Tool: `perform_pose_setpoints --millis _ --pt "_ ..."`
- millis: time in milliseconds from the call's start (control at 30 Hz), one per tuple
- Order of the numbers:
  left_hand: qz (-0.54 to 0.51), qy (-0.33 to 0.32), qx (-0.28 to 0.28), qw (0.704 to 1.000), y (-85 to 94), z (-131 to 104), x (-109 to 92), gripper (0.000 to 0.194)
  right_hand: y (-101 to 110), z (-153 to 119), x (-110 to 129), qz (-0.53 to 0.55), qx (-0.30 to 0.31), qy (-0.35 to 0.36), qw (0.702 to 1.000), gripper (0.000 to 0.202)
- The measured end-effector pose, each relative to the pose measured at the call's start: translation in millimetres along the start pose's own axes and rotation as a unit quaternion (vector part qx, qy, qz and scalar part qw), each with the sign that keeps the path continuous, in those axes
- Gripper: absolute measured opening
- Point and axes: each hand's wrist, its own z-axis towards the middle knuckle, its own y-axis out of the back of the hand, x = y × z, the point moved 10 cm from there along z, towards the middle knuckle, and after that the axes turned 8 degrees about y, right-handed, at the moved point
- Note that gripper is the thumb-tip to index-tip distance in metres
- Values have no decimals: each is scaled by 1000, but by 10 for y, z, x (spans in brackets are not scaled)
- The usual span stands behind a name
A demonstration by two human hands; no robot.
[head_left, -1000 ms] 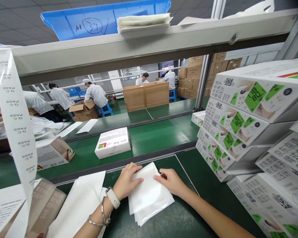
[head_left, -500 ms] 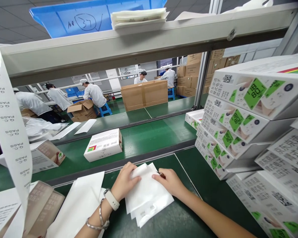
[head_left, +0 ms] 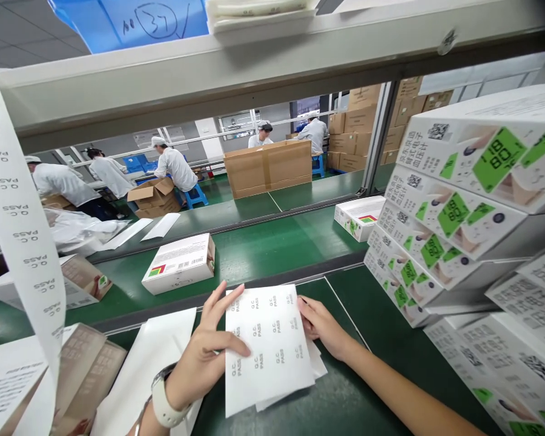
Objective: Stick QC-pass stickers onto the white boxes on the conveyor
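Label sheets (head_left: 270, 339): long axis points away, print sideways
Left hand (head_left: 204, 351): wide, touching them
Right hand (head_left: 322, 327): pinching their edge

Stacked boxes (head_left: 454, 213) stand right of the sticker sheets (head_left: 269, 348)

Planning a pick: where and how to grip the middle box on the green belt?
I'd grip the box by its left and right ends, hands coming from above. It lies flat, its right end faces bare belt, and a gap separates it from the left box. The far side sits nearer the rail, so looks tighter.
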Motion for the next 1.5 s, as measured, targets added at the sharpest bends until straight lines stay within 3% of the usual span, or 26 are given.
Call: perform_pose_setpoints --millis 67,200,333,433,500,567,667,733,833,967,1067,1133,1233,1400,1500 --pt "-14 9 4 1000 -44 10 39 26 -96 -42 -62 59 37 -32 997 45" --pt "12 15 -39 999 -77 0 149 22 -77 -57 -32 88 28 -27 995 46" --pt "89 -23 -83 992 -124 -134 79 20 -120 -1 68 15 57 -2 998 31" --pt "119 -96 -47 987 -243 -306 -104 35 -150 109 231 -67 110 32 991 35" --pt "111 -114 -49 986 -210 -396 -146 42 -150 196 338 -112 167 36 979 37" --pt "82 -68 -113 988 -16 -421 -29 42 -167 256 377 -165 253 7 953 37" --pt "21 35 -191 981 211 -421 290 31 -198 326 326 -279 367 -40 887 34" --pt "6 61 -175 983 171 -389 407 26 -287 391 259 -352 417 -41 837 32" --pt "29 66 -113 991 -31 -340 430 23 -535 491 129 -443 463 -6 768 32" --pt "117 57 -19 991 -404 -339 379 26 -795 619 95 -536 442 75 715 32" --pt "198 52 45 978 -681 -385 421 44 -819 636 281 -565 375 130 723 45" --pt "231 56 69 969 -802 -417 485 57 -757 586 433 -568 317 149 745 41" --pt "248 68 97 961 -902 -444 572 60 -666 419 484 -588 260 152 751 29" --pt "240 85 117 960 -939 -443 606 68 -714 141 178 -667 254 180 677 21" --pt "229 94 121 961 -959 -439 617 71 -754 81 60 -678 257 192 662 17"
